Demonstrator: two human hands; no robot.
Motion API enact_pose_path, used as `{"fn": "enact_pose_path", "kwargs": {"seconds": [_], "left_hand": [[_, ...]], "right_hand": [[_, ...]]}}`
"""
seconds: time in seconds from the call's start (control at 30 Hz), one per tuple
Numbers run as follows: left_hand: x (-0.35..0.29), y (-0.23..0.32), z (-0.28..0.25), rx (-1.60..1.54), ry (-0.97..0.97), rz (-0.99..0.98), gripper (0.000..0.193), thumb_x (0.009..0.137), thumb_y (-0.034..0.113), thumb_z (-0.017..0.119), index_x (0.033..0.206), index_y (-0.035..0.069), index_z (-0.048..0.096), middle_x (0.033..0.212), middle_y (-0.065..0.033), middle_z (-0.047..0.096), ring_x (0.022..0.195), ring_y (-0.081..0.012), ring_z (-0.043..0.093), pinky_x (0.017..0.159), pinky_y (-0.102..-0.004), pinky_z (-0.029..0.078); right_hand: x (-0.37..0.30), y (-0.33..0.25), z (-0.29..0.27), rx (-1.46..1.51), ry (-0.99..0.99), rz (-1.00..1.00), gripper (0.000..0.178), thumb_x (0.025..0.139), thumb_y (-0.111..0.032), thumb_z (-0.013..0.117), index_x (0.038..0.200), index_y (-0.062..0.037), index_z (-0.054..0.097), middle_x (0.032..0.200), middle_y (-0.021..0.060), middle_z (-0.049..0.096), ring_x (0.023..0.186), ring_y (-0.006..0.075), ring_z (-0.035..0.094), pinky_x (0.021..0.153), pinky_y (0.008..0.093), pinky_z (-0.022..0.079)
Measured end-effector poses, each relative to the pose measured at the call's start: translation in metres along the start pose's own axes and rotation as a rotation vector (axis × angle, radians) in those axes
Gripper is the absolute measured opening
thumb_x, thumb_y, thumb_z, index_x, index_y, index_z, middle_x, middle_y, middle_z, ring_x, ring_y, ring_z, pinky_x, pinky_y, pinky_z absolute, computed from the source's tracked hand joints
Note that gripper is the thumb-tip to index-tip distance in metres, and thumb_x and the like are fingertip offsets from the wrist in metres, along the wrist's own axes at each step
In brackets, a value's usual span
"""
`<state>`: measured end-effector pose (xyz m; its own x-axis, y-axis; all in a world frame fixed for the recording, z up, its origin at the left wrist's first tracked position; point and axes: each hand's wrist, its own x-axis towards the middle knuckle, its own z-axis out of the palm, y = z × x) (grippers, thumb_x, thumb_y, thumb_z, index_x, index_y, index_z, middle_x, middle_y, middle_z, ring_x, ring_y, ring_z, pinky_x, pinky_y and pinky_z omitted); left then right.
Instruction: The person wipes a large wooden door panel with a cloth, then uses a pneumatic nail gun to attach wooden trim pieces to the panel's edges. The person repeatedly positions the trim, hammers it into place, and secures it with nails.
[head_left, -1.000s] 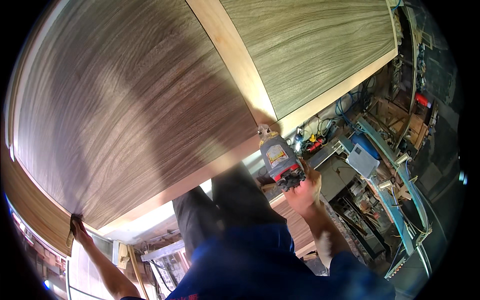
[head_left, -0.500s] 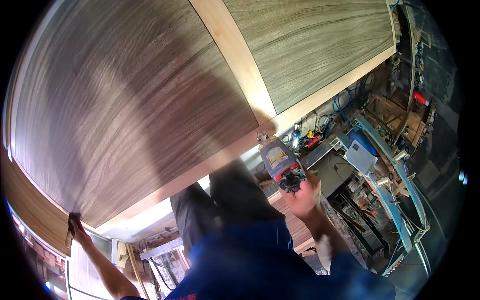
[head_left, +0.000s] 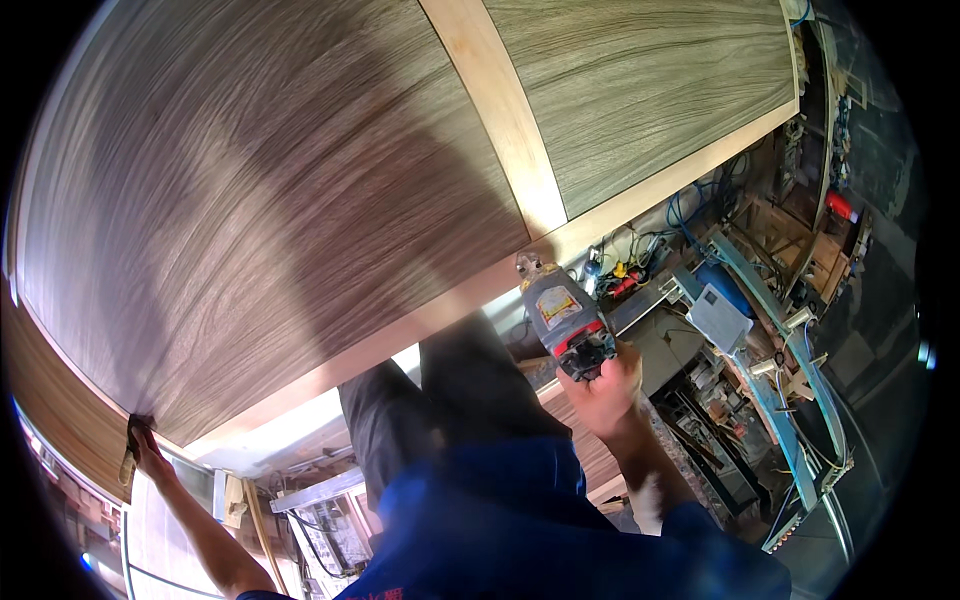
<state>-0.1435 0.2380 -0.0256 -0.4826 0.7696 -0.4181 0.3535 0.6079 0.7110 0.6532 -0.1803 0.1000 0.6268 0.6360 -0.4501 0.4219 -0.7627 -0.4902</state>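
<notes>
A large wood-grain panel (head_left: 330, 200) framed with pale wood strips lies in front of me. My right hand (head_left: 606, 395) is closed around the rear of a grey handheld power tool (head_left: 560, 312) with a red band, a label and a black end. The tool's nose is at the panel's near edge, close to where the pale cross strip (head_left: 505, 120) meets the edge strip; whether it touches is unclear. My left hand (head_left: 148, 452) is closed at the near left corner of the panel, around something dark that I cannot make out.
At the right stand a blue metal frame (head_left: 765, 400) with a grey box (head_left: 718, 318) and a shelf with wood offcuts (head_left: 825, 262). Cables and small tools (head_left: 625, 275) lie beyond the power tool. My legs (head_left: 455, 390) are close to the panel's near edge.
The panel's cross strip sits slightly further right in view. My left hand appears a little further left and up. The power tool stays in my right hand, nearly where it was.
</notes>
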Motion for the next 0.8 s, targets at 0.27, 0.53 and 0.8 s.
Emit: {"fn": "enact_pose_path", "kwargs": {"seconds": [0.27,0.53,0.8], "left_hand": [[-0.001,0.000,0.006,-0.001,-0.018,0.007,0.048,0.100,0.016,0.076,0.140,-0.006,0.063,0.141,-0.0161,0.067,0.125,-0.0227,0.067,0.109,-0.0313,0.057],[-0.016,-0.015,0.002,0.159,-0.050,0.148,0.040,0.102,0.017,0.075,0.130,-0.010,0.069,0.135,-0.0167,0.070,0.121,-0.0240,0.068,0.107,-0.0347,0.058],[-0.051,-0.027,0.031,-0.016,0.053,0.280,0.035,0.094,0.029,0.085,0.105,-0.003,0.079,0.097,-0.0096,0.080,0.086,-0.0143,0.070,0.078,-0.0304,0.054]], "right_hand": [[-0.010,-0.008,0.002,-0.037,-0.016,0.000,0.036,0.079,-0.009,0.080,0.112,-0.0024,0.068,0.088,0.0189,0.072,0.076,0.0409,0.072,0.068,0.0477,0.057],[-0.035,-0.026,0.015,-0.046,-0.008,-0.020,0.052,0.082,-0.014,0.081,0.128,0.0024,0.063,0.087,0.0198,0.072,0.074,0.0388,0.073,0.066,0.0450,0.057],[-0.091,-0.174,0.112,0.369,-0.349,0.098,0.013,0.098,-0.003,0.069,0.108,-0.0010,0.062,0.083,0.0007,0.063,0.067,0.0086,0.060,0.064,0.0253,0.050]]}}
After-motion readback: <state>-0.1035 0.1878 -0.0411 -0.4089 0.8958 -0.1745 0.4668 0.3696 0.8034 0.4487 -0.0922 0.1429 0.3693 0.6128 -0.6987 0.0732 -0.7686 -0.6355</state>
